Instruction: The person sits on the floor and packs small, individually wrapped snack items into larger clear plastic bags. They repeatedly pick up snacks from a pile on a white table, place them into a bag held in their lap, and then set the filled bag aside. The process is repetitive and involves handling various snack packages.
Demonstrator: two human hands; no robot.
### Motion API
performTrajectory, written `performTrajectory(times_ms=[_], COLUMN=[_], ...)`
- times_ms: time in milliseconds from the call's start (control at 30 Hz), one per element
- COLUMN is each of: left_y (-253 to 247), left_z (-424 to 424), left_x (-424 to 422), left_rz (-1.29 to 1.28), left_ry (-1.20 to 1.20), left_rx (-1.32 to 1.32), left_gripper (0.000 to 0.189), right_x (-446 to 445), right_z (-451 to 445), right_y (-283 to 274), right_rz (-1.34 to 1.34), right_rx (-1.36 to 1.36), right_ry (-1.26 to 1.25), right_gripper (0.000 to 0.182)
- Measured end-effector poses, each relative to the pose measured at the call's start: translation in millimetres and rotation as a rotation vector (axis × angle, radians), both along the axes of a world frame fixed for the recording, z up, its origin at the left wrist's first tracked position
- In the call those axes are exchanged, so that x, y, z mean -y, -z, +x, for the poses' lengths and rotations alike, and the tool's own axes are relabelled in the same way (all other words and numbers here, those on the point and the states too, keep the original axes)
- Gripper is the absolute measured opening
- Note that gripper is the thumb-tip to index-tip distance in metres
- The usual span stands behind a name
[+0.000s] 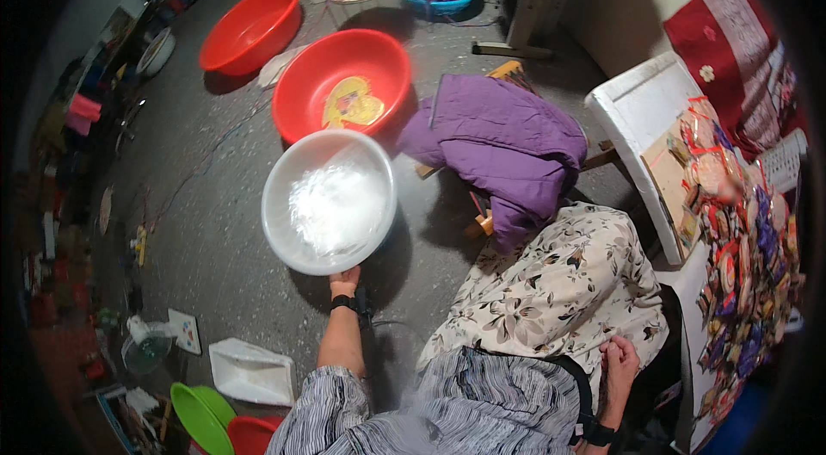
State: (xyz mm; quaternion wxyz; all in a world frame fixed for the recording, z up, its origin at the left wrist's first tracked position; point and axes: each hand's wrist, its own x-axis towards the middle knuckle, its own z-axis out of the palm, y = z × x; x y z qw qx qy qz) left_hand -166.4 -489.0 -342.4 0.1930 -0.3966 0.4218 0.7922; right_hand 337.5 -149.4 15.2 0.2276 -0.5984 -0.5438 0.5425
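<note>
My left hand (346, 277) grips a translucent white plastic basin (277, 222) at its near underside; most of the fingers are hidden beneath it. Bright, glossy clear plastic film or bags (329, 203) lie inside the basin. It is held over the floor, just in front of a large red basin (387, 67) with a yellow picture in its bottom. My right hand (621, 358) lies on my lap against the floral trousers (548, 287), its fingers curled together and nothing visible in them. Both wrists wear dark bands.
A purple padded garment (510, 126) is draped over a low support ahead. To the right, many wrapped packets (742, 274) lie beside a white foam box (619, 106). Farther off are another red basin (248, 35) and a blue basket (445, 6). A white foam tray (251, 371) sits lower left.
</note>
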Motion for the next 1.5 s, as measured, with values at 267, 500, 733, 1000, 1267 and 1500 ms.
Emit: performTrajectory(times_ms=[267,500,733,1000,1267,1500], left_y=[64,62,-27,-149,-270,-394], left_z=[-14,40,106,124,79,94], left_x=[0,6,16,56,16,-140], left_rz=[0.517,-1.081,-1.273,-1.408,-0.98,-1.33], left_ry=[0.619,1.114,1.14,1.322,0.916,1.03], left_rx=[-0.325,-1.091,-1.189,-1.187,-1.3,-1.763], left_gripper=[0.02,0.048,0.032,0.035,0.038,0.036], right_x=[9,2,5,-1,-2,3], right_z=[-5,-4,5,8,14,21], right_y=[-7,3,6,5,15,14], right_rz=[0.077,0.008,0.018,0.066,0.088,0.08], right_rx=[0.137,0.138,0.041,0.011,-0.118,-0.284], right_ry=[0.001,0.009,0.015,-0.072,-0.074,-0.024], right_gripper=[0.024,0.024,0.02,0.02,0.024,0.025])
